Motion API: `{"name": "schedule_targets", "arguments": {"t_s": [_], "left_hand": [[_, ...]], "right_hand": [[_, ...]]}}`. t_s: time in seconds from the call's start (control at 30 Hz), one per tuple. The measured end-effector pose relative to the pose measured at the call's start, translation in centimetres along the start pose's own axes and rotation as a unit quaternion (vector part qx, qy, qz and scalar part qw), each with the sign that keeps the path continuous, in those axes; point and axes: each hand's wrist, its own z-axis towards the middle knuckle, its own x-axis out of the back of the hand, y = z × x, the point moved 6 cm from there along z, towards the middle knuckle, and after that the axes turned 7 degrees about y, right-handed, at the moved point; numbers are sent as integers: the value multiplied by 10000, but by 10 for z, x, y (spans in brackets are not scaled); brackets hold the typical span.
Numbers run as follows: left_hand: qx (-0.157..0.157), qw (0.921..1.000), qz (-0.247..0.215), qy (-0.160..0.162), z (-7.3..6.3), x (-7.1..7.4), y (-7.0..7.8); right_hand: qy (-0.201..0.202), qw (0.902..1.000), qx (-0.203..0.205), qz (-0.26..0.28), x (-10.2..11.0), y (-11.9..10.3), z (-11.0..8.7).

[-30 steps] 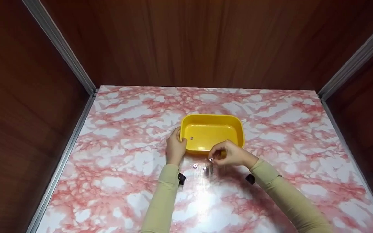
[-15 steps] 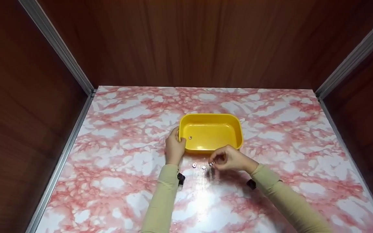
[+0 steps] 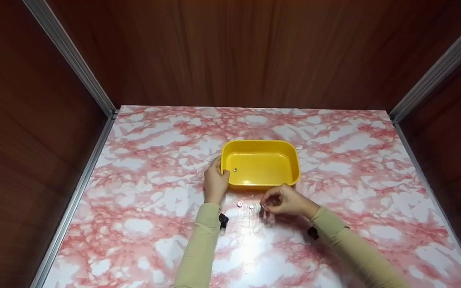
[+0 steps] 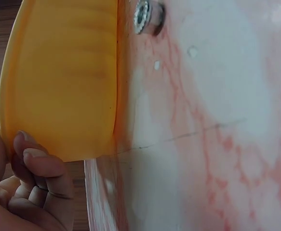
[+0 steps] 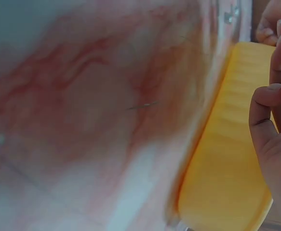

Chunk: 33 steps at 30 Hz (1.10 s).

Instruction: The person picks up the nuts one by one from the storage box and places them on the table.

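Note:
My left hand [image 3: 216, 183] grips the near left corner of a yellow plastic basin [image 3: 262, 166], thumb over the rim. In the left wrist view its curled fingers [image 4: 46, 166] lie at the basin's end. A small silver piece [image 3: 235, 170] lies inside the basin. In front of it, two small silver metal pieces [image 3: 245, 205] sit on the table; the left wrist view shows a hollow metal piece [image 4: 147, 18] with a notched flange. My right hand [image 3: 288, 201], low before the basin's near side, pinches another small silver piece [image 3: 263, 205] between thumb and index fingertips.
The table [image 3: 158, 192] has a red and white marbled top. Dark wood panels [image 3: 230, 56] rise behind it and on both sides, with metal rails [image 3: 76, 64] at the corners. Black wrist cameras [image 3: 223, 221] hang under both sleeves.
My right hand has moved down and slightly right, from the basin's near rim toward the table, with the small silver piece at its fingertips. My left hand has kept its grip on the basin.

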Motion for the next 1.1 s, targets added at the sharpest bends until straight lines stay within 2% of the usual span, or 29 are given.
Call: {"name": "schedule_targets", "arguments": {"t_s": [0.43, 0.73, 1.1], "left_hand": [[1, 10000, 66, -6, 0, 0, 0], [-74, 10000, 47, 13, 1, 0, -1], [-48, 10000, 74, -13, 1, -1, -1]], "right_hand": [[88, 9998, -112, -122, -1, 11, -1], [9, 9998, -7, 205, -4, 17, -1], [17, 9995, -215, 226, -6, 22, -2]]}}
